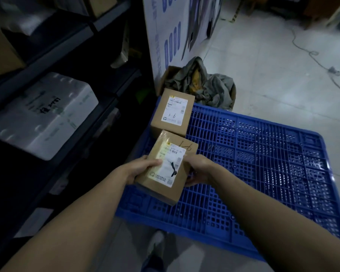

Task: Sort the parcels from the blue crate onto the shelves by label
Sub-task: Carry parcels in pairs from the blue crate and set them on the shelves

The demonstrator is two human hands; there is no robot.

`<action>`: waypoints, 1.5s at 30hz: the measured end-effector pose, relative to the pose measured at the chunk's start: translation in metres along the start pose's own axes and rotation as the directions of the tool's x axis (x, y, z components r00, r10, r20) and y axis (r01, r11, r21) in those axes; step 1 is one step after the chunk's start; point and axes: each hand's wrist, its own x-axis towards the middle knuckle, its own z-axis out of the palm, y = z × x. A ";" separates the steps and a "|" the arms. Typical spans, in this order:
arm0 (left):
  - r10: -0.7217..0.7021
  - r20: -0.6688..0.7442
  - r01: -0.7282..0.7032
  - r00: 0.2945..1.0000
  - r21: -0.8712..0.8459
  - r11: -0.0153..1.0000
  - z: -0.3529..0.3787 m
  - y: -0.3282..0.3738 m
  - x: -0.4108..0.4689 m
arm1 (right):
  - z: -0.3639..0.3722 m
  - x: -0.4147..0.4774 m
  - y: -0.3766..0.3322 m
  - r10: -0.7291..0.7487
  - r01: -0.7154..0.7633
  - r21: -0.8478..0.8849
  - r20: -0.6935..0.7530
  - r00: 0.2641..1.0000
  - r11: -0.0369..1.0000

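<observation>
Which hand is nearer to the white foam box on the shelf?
Left. The left hand grips the parcel on the side toward the white foam box; the right hand grips the opposite side, farther off.

One head cam, wide-angle w/ bowed edges, looks fwd & steeply down over the person's forearms [77, 222], so left hand [143, 169] and right hand [200, 169] sit close, lower-mid frame, both gripping a parcel [165, 181]. Blue crate [263, 154] fills centre-right just beyond them, shelves [57, 50] run up the left side near the cam, & tiled floor [283, 65] recedes to the top right, farthest off.
</observation>
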 end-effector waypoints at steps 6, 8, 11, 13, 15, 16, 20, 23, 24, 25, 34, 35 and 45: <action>0.137 -0.020 -0.138 0.990 -0.073 0.988 -0.020 0.016 -0.053 | 0.001 -0.046 -0.037 -0.073 0.076 -0.032 0.078 0.994 0.997; 0.208 -0.058 -0.212 0.976 -0.090 0.973 -0.033 0.032 -0.068 | 0.005 -0.058 -0.062 -0.095 0.095 -0.004 0.074 0.993 0.995; 0.286 -0.110 -0.301 0.952 -0.164 0.939 -0.061 0.061 -0.078 | 0.013 -0.064 -0.105 -0.141 0.141 0.004 0.055 0.989 0.990; 0.330 -0.140 -0.351 0.933 -0.163 0.922 -0.079 0.082 -0.074 | 0.014 -0.054 -0.129 -0.197 0.197 -0.025 -0.032 0.980 0.980; 0.372 -0.211 -0.409 0.904 -0.170 0.897 -0.094 0.099 -0.059 | 0.010 -0.035 -0.145 -0.236 0.225 -0.077 -0.177 0.956 0.971; 0.383 -0.257 -0.431 0.887 -0.167 0.887 -0.101 0.106 -0.049 | 0.005 -0.021 -0.149 -0.249 0.240 -0.064 -0.220 0.943 0.969; 0.362 -0.360 -0.429 0.860 -0.124 0.895 -0.127 0.123 0.001 | -0.020 0.032 -0.147 -0.224 0.228 -0.016 -0.279 0.934 0.973; 0.329 -0.325 -0.374 0.887 -0.084 0.924 -0.139 0.128 0.038 | -0.035 0.073 -0.137 -0.155 0.155 -0.021 -0.279 0.948 0.988; 0.319 -0.307 -0.358 0.897 -0.078 0.931 -0.142 0.130 0.048 | -0.036 0.083 -0.135 -0.133 0.139 0.006 -0.270 0.954 0.990; 0.308 -0.278 -0.341 0.910 -0.076 0.937 -0.144 0.132 0.057 | -0.037 0.092 -0.133 -0.110 0.124 0.039 -0.258 0.960 0.992; 0.155 -0.084 -0.167 0.984 -0.168 0.971 -0.147 0.148 0.089 | -0.057 0.130 -0.132 -0.130 0.145 0.319 -0.068 0.989 0.937; 0.154 -0.083 -0.167 0.985 -0.179 0.970 -0.148 0.150 0.086 | -0.060 0.127 -0.134 -0.142 0.155 0.307 -0.064 0.988 0.939; 0.277 -0.173 -0.317 0.945 -0.287 0.904 -0.135 0.201 -0.028 | -0.075 0.020 -0.204 -0.319 0.321 0.311 -0.058 0.946 0.895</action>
